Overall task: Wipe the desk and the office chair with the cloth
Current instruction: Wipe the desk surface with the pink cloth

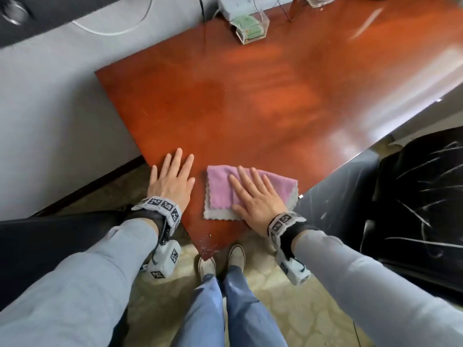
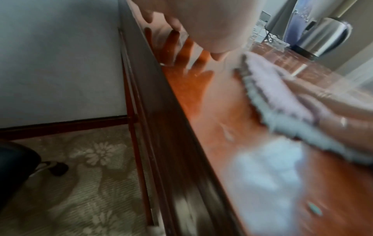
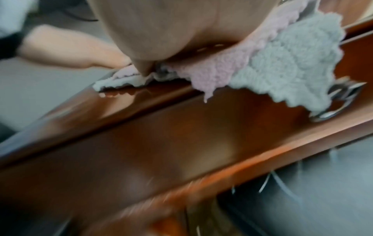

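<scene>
A folded pink and grey cloth point(image 1: 223, 194) lies near the front corner of the red-brown wooden desk point(image 1: 275, 96). My right hand point(image 1: 253, 194) presses flat on it with straight fingers. In the right wrist view the cloth point(image 3: 286, 63) pokes out from under my palm, over the desk edge point(image 3: 161, 127). To the left of the cloth my left hand point(image 1: 172, 179) rests flat on the bare desk, fingers spread. The left wrist view shows the cloth point(image 2: 282, 102) lying on the desk top point(image 2: 212, 111). The black office chair point(image 1: 406, 196) stands at the right, its leather scratched.
A clear acrylic box point(image 1: 249, 27) with green cards and a white device point(image 1: 238, 5) with cables sit at the desk's far edge. A grey wall point(image 1: 50, 121) runs along the left. Crumbs point(image 1: 208, 242) lie on the desk's front corner. Patterned carpet point(image 2: 80, 183) lies below.
</scene>
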